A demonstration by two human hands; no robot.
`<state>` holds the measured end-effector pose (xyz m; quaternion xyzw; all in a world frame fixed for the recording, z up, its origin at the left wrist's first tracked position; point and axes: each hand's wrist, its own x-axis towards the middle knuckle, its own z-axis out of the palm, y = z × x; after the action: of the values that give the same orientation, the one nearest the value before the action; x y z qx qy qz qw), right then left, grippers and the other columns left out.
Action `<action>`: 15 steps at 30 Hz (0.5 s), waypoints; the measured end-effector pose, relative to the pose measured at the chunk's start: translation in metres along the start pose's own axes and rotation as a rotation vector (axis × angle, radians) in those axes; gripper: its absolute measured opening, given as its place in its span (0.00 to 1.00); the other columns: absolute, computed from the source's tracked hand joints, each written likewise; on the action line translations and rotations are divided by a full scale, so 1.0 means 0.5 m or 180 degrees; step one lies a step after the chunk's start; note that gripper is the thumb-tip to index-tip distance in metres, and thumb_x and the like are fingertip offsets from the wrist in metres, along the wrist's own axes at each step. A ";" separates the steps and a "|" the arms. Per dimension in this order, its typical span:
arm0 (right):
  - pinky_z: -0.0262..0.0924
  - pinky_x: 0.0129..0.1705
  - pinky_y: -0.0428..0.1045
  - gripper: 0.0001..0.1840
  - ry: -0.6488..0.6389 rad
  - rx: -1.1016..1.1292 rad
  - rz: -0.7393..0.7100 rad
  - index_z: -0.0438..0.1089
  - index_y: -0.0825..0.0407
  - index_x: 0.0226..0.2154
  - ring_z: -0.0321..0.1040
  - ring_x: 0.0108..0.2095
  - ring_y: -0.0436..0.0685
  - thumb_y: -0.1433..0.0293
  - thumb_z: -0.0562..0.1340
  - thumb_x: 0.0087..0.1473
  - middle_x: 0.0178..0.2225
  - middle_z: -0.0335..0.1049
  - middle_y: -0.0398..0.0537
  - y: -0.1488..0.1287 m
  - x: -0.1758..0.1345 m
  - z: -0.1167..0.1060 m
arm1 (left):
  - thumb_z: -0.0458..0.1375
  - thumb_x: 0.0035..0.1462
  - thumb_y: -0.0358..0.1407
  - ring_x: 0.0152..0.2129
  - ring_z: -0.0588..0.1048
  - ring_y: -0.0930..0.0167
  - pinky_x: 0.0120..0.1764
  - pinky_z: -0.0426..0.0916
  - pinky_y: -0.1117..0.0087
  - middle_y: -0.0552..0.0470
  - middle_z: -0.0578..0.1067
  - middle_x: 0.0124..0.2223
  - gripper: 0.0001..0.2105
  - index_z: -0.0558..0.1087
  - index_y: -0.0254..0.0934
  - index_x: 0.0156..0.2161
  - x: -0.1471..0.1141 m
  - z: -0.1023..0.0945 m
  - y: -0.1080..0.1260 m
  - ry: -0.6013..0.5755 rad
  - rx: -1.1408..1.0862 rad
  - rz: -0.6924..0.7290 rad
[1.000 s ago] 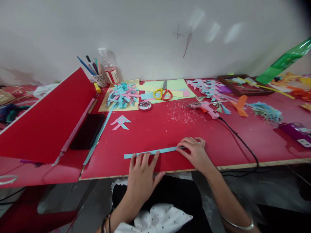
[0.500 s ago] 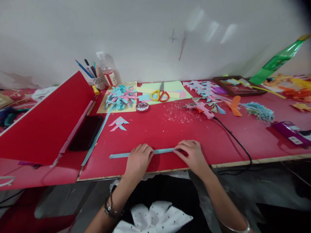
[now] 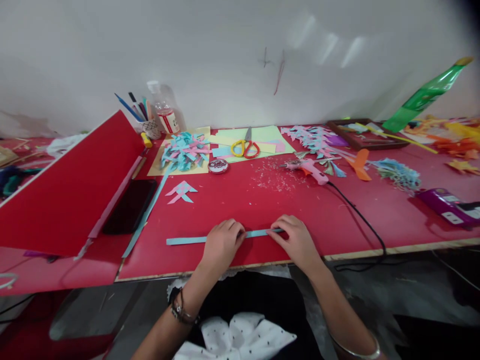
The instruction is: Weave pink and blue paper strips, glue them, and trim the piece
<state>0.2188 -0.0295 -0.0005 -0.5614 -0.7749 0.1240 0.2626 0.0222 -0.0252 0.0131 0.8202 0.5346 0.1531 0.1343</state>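
Observation:
A narrow light-blue paper strip [image 3: 186, 241] lies across the red table near its front edge. My left hand [image 3: 224, 242] is closed on the strip around its middle, thumb and fingers pinching it. At the strip's right end, my right hand [image 3: 294, 239] grips it between thumb and fingertips. A short piece of blue shows between the two hands. Beyond the strip's left part lies a woven pink and blue paper piece [image 3: 182, 191] with pointed tails. Farther back, a pile of folded pink and blue paper pieces [image 3: 185, 150] rests on a tan sheet.
Scissors [image 3: 245, 148] lie on pale paper sheets at the back. A pink glue gun [image 3: 308, 169] with a black cord sits to the right, among paper shreds. A black phone [image 3: 130, 206] lies left, under a leaning red board [image 3: 82, 185]. A green bottle [image 3: 427, 97] stands tilted back right.
My left hand has slid a little to the right along the strip, closer to my right hand. My right hand still holds the strip's right end.

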 end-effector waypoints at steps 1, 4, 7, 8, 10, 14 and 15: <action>0.54 0.35 0.49 0.10 0.0005 -0.0004 0.0008 0.65 0.52 0.25 0.61 0.31 0.54 0.64 0.55 0.53 0.28 0.65 0.46 0.001 -0.001 0.000 | 0.52 0.54 0.32 0.29 0.68 0.72 0.32 0.61 0.72 0.53 0.71 0.32 0.04 0.68 0.36 0.31 -0.001 0.000 -0.002 0.0000 -0.0028 -0.0004; 0.54 0.35 0.49 0.10 0.0036 -0.0015 0.0043 0.65 0.52 0.25 0.60 0.31 0.54 0.65 0.55 0.53 0.27 0.65 0.46 0.001 -0.001 0.002 | 0.53 0.53 0.36 0.28 0.68 0.72 0.30 0.60 0.73 0.53 0.71 0.30 0.05 0.68 0.36 0.31 -0.001 -0.002 -0.006 0.0037 -0.0059 0.0037; 0.54 0.35 0.50 0.10 0.0059 -0.0024 0.0039 0.65 0.52 0.25 0.60 0.31 0.54 0.65 0.54 0.53 0.27 0.65 0.46 0.000 -0.001 0.004 | 0.54 0.53 0.38 0.27 0.68 0.72 0.28 0.59 0.73 0.54 0.70 0.29 0.07 0.68 0.36 0.30 0.001 -0.002 -0.003 0.0052 0.0013 0.0013; 0.54 0.35 0.50 0.11 0.0064 -0.0013 0.0036 0.65 0.52 0.25 0.60 0.31 0.54 0.65 0.54 0.53 0.27 0.65 0.47 -0.001 -0.001 0.005 | 0.53 0.53 0.38 0.27 0.68 0.72 0.28 0.59 0.73 0.53 0.70 0.29 0.07 0.68 0.36 0.30 0.002 -0.002 -0.001 0.0043 0.0042 -0.0019; 0.55 0.35 0.50 0.11 0.0118 0.0044 0.0063 0.65 0.52 0.24 0.60 0.31 0.55 0.65 0.54 0.53 0.27 0.65 0.47 -0.001 -0.001 0.005 | 0.53 0.53 0.37 0.28 0.68 0.72 0.29 0.59 0.73 0.53 0.71 0.30 0.06 0.68 0.36 0.30 0.004 -0.001 0.002 0.0026 0.0076 -0.0063; 0.56 0.34 0.50 0.12 0.0275 0.0166 0.0157 0.65 0.52 0.24 0.60 0.31 0.55 0.63 0.55 0.52 0.27 0.64 0.48 0.004 -0.003 0.002 | 0.53 0.54 0.37 0.28 0.68 0.72 0.30 0.60 0.72 0.53 0.71 0.30 0.06 0.68 0.36 0.30 0.004 0.001 0.003 0.0046 0.0089 -0.0061; 0.57 0.35 0.50 0.12 0.0279 0.0174 0.0168 0.65 0.52 0.24 0.60 0.31 0.55 0.63 0.55 0.52 0.27 0.64 0.47 0.008 -0.004 0.000 | 0.53 0.54 0.37 0.28 0.68 0.72 0.30 0.60 0.72 0.53 0.71 0.31 0.06 0.68 0.36 0.30 0.004 0.002 0.002 0.0054 0.0096 -0.0051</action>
<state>0.2223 -0.0301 -0.0032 -0.5791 -0.7439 0.1274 0.3082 0.0243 -0.0241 0.0129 0.8165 0.5445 0.1510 0.1186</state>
